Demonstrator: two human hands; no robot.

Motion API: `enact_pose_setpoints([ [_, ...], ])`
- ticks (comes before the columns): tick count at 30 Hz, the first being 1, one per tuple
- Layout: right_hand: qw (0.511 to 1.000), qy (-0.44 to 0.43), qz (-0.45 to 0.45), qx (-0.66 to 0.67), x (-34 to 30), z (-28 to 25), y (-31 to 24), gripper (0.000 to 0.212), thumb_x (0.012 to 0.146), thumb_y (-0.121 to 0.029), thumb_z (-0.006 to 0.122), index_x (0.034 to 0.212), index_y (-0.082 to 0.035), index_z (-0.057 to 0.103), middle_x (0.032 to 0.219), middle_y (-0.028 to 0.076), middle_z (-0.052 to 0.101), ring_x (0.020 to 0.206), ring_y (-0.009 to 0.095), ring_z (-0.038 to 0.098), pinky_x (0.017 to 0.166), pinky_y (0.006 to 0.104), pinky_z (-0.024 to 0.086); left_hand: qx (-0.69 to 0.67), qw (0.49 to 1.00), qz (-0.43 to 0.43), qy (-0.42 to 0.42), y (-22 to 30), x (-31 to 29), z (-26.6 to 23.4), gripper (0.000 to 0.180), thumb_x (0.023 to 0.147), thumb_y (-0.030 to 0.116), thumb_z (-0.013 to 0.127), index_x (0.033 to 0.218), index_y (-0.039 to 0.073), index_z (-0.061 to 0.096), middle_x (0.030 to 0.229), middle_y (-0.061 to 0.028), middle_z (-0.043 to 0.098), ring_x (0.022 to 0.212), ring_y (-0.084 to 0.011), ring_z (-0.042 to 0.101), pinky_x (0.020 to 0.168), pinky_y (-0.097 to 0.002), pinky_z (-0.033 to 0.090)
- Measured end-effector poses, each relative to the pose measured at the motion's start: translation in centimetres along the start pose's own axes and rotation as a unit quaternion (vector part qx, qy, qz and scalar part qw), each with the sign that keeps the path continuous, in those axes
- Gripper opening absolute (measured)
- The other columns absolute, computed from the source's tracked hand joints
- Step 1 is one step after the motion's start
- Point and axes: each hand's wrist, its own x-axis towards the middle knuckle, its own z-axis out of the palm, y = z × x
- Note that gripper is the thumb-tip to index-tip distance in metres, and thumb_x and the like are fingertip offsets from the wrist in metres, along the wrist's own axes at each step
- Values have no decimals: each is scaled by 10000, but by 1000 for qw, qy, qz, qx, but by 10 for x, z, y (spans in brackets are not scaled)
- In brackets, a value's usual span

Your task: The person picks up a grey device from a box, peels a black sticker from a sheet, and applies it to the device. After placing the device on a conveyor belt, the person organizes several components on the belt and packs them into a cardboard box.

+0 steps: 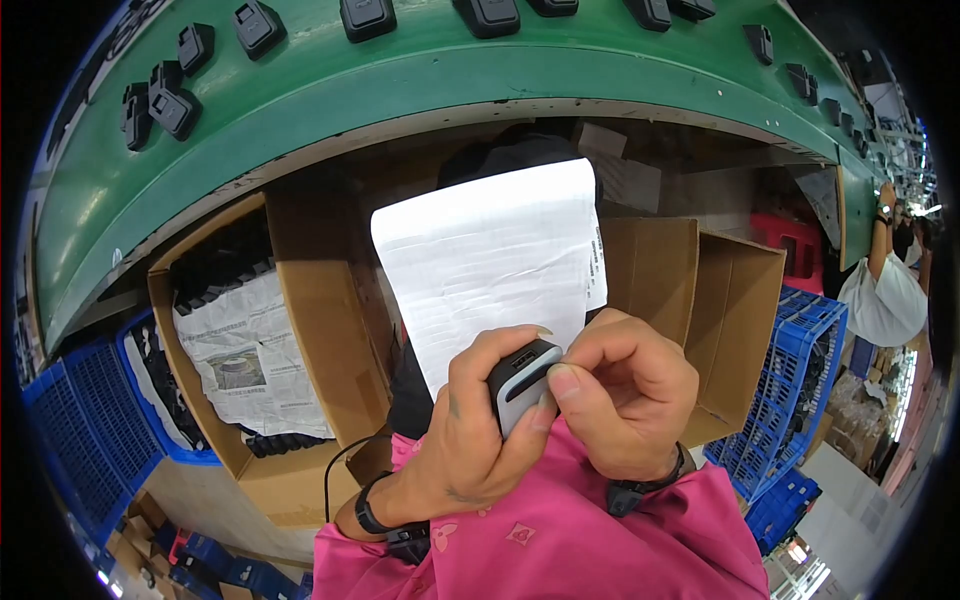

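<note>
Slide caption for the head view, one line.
Left hand holds a grey-and-black device; right hand pinches at its edge.

The person wears a bright pink garment (610, 550) scattered with small pale motifs, one diamond-shaped (520, 533), another flower-like (443, 537). Its creased pink right sleeve (715, 512) lies close to a black wrist strap (682, 464) carrying a dark, boxy module (625, 497). A second black strap (368, 508) circles the left wrist (392, 502), with another dark module (408, 543) beneath. Both the left hand (475, 420) and right hand (635, 395) are bare.
</note>
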Motion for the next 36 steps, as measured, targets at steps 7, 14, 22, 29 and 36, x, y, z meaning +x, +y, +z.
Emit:
enact_pose_setpoints([
  [7,1000,2,26,-7,8,-3,1,102,788,-2,689,791,15,589,687,47,588,571,64,533,521,190,423,8,1000,1,12,-6,1,-1,509,866,32,563,1300,-46,309,1096,-193,537,896,-235,591,801,-327,479],
  [14,981,83,175,21,29,-19,22,119,857,-43,645,783,-25,554,645,-51,516,555,10,443,489,171,344,-309,934,-160,82,-14,9,-34,387,889,90,524,1242,-8,400,1065,-93,541,962,-125,526,855,-267,434],
  [22,941,210,232,133,92,-71,86,339,920,-372,586,957,-37,546,824,56,586,552,98,517,450,189,394,-93,911,-122,383,-70,-4,-120,178,893,173,586,968,12,581,814,-44,590,782,-93,553,682,-234,447],
  [29,935,149,144,288,172,-122,141,356,925,-371,587,984,-21,559,918,79,625,694,157,567,568,233,464,-85,720,-171,667,-219,-99,-283,316,922,241,497,1149,22,481,879,-76,550,793,-157,561,569,-302,511],
  [36,938,234,109,233,176,-120,144,346,936,-376,572,995,-36,587,856,50,614,623,127,501,526,225,416,467,626,-311,541,-261,-168,-423,463,747,226,754,1111,5,573,937,-201,593,888,-364,601,755,-418,482],
])
